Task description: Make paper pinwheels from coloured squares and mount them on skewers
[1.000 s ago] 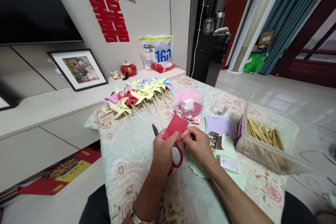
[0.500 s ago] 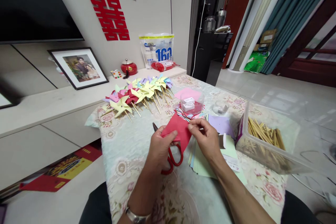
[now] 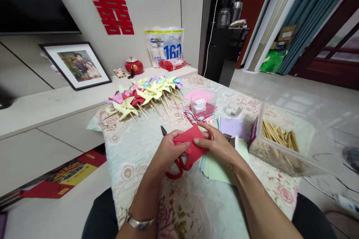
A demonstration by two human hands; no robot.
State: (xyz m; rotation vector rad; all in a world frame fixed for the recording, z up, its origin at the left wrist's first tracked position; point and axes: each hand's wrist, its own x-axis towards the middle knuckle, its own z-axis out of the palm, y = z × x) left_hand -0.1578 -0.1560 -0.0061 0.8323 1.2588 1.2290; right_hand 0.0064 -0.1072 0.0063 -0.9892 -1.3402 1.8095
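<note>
Between my two hands is a piece of red paper (image 3: pixel 193 134). My left hand (image 3: pixel 172 149) pinches its left side, thumb on top. My right hand (image 3: pixel 217 142) grips the right side, with the thumb on the paper's face and the fingers behind it. Red-handled scissors (image 3: pixel 175 173) lie on the cloth beneath the paper and my left hand, their dark blades pointing away. Right of the paper, partly under my right forearm, is a stack of light green and other coloured sheets (image 3: pixel 217 171). Finished paper pinwheels (image 3: pixel 148 95) on sticks lie in a heap farther back.
A clear round tub (image 3: pixel 211 105) stands on striped paper strips behind my hands, with a small clear dish (image 3: pixel 233 109) beside it. At right is a plastic bin (image 3: pixel 276 161) of wooden sticks (image 3: pixel 277 134). A framed photo (image 3: pixel 75 65) leans on the cabinet at left.
My right hand has shifted from the paper's upper corner onto its right side, thumb now on its face. The paper has turned a little. The view has tilted slightly downward.
</note>
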